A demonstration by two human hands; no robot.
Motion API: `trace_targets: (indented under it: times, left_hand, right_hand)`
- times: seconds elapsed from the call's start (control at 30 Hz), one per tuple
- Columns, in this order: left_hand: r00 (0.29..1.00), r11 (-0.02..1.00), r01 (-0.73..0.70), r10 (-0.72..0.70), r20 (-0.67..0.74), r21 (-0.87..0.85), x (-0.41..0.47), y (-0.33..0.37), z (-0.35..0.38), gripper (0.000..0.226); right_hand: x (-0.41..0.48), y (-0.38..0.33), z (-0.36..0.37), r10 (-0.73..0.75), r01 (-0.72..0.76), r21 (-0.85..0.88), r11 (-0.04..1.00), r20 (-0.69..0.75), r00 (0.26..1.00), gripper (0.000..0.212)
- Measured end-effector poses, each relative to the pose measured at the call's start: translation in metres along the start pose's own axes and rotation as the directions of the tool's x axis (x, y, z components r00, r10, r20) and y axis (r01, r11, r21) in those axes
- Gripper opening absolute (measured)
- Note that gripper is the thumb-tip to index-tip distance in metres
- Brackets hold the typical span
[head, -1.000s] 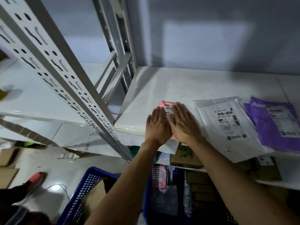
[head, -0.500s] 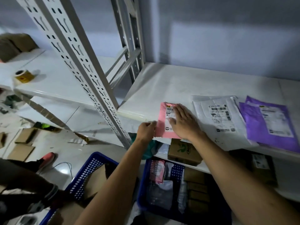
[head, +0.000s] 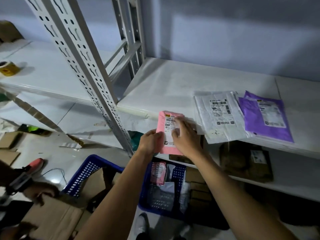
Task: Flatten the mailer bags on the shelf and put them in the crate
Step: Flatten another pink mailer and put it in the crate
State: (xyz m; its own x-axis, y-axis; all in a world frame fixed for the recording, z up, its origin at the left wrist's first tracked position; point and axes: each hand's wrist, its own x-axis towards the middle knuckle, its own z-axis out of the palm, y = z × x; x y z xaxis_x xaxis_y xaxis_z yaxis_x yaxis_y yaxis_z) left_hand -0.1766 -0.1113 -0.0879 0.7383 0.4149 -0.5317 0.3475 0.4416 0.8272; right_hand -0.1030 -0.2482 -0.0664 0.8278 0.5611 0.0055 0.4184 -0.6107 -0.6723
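A small pink mailer bag with a white label hangs past the front edge of the white shelf. My left hand grips its lower left edge. My right hand lies over its right side, motion-blurred, with its fingers on the label. A white mailer bag and a purple mailer bag lie flat on the shelf to the right. Below my arms stands a blue crate holding several parcels, a pink one among them.
A slotted grey shelf upright rises left of my hands. A second blue crate with cardboard sits at lower left, where another person's hand holds a cardboard box. Brown boxes fill the lower shelf. A yellow tape roll lies far left.
The pink mailer has slid off the shelf front toward me. My left hand went from pressing flat on it to gripping its edge, and my right hand followed along the bag.
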Motion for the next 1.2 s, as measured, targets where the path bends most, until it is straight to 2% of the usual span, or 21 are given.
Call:
trace_targets:
  times: [0.07,0.13,0.27,0.37,0.43,0.5,0.63,0.87,0.93,1.07,1.2]
  left_hand:
    - [1.0,1.0,0.004,-0.004,0.004,0.0,0.002,-0.008,-0.013,0.02]
    - [1.0,1.0,0.023,-0.023,0.007,0.011,0.004,-0.017,-0.026,0.017]
    - [0.996,0.996,0.084,-0.085,0.034,0.039,0.009,-0.039,-0.052,0.018]
    - [0.989,0.99,0.13,-0.134,0.069,0.06,0.015,-0.055,-0.07,0.023]
    - [0.979,0.981,0.161,-0.172,0.106,0.106,0.019,-0.068,-0.08,0.029]
    - [0.97,0.969,0.195,-0.213,0.114,0.151,0.018,-0.077,-0.083,0.03]
    - [0.949,0.955,0.258,-0.279,0.145,0.149,0.006,-0.092,-0.082,0.022]
    - [0.948,0.935,0.287,-0.309,0.081,0.207,0.005,-0.133,-0.082,0.017]
    - [0.958,0.916,0.237,-0.275,0.076,0.324,0.014,-0.158,-0.082,0.014]
    - [0.984,0.815,0.129,-0.177,0.031,0.565,0.033,-0.212,-0.086,0.01]
    - [0.992,0.758,0.069,-0.124,0.039,0.649,0.053,-0.254,-0.099,0.032]
  right_hand:
    - [-0.015,0.0,0.01,0.063,-0.048,0.092,0.995,-0.177,0.982,0.043]
    - [-0.03,0.0,0.018,0.185,-0.146,0.182,0.973,-0.226,0.956,0.034]
    - [-0.054,0.006,0.05,0.33,-0.301,0.29,0.908,-0.054,0.943,0.03]
    - [-0.068,0.009,0.067,0.447,-0.44,0.327,0.837,0.057,0.893,0.03]
    - [-0.079,0.014,0.076,0.492,-0.497,0.336,0.8,0.108,0.864,0.019]
    - [-0.091,0.021,0.087,0.528,-0.544,0.379,0.749,0.155,0.835,0.021]
    - [-0.114,0.04,0.107,0.574,-0.629,0.39,0.673,0.263,0.776,0.019]
    - [-0.135,0.071,0.133,0.608,-0.676,0.392,0.624,0.301,0.735,0.013]
    - [-0.14,0.088,0.146,0.61,-0.679,0.376,0.63,0.3,0.733,0.014]
    - [-0.148,0.131,0.18,0.613,-0.686,0.317,0.655,0.309,0.727,0.013]
    - [-0.149,0.173,0.222,0.591,-0.665,0.286,0.69,0.308,0.746,0.015]
